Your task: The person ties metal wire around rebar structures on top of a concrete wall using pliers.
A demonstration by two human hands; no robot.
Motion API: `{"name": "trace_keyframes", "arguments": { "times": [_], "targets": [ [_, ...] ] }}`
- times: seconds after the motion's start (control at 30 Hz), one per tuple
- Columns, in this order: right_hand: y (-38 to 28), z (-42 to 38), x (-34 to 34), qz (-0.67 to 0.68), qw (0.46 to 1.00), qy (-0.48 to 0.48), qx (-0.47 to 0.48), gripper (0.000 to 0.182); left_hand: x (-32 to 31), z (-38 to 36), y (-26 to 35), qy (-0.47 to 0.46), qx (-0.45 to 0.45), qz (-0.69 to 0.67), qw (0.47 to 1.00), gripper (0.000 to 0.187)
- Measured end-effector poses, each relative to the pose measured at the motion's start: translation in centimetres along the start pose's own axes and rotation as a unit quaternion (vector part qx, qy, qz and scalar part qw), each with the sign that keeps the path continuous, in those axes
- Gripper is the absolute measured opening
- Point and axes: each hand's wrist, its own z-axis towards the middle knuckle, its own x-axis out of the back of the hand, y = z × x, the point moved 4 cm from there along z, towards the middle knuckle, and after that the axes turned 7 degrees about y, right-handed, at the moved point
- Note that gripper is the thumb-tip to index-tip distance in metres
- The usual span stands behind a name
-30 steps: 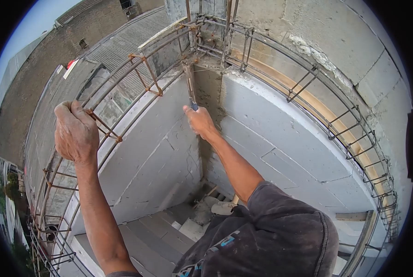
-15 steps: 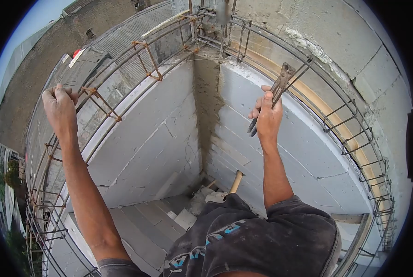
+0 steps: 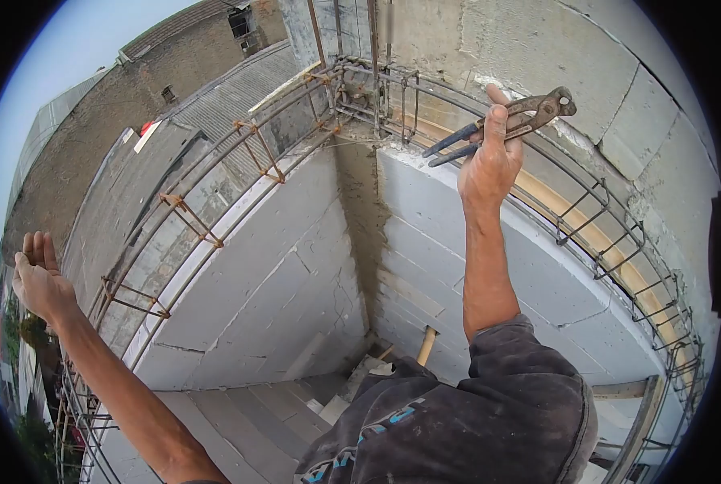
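Note:
My right hand (image 3: 493,165) is closed around a pair of worn pincers (image 3: 542,109). Their rusty jaws point to the upper right and the dark handles stick out to the left, spread slightly apart. Out at the far left, my left hand (image 3: 42,278) is raised with its fingers stretched upward, and I see nothing in it. It is beyond the left rebar cage (image 3: 191,218), whose rusty bars and stirrups run along the top of the left block wall (image 3: 256,266). Behind the pincers, a second rebar cage (image 3: 590,198) follows the right block wall (image 3: 425,210).
Both walls meet at a rough mortar corner (image 3: 360,210), with upright bars (image 3: 374,48) above it. A wooden board (image 3: 598,234) runs beside the right cage. A wooden pole (image 3: 427,345) rises below. A corrugated roof (image 3: 247,81) lies beyond the left wall.
My left hand has moved left and down, away from the cage; its pinch on thin wires has opened. My right hand has risen, and the pincers have swung toward horizontal.

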Motion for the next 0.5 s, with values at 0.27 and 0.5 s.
{"name": "trace_keyframes", "arguments": {
  "times": [0.27,0.5],
  "targets": [
    [2.7,2.0,-11.7,0.052,0.986,-0.151,-0.056,0.038,4.6,0.3,11.9,-0.003,-0.218,0.055,0.974,0.028],
    [8.2,2.2,-21.1,-0.168,0.924,-0.34,-0.059,0.04,7.8,-2.7,16.0,0.001,-0.214,0.098,0.972,0.032]
  ]
}}
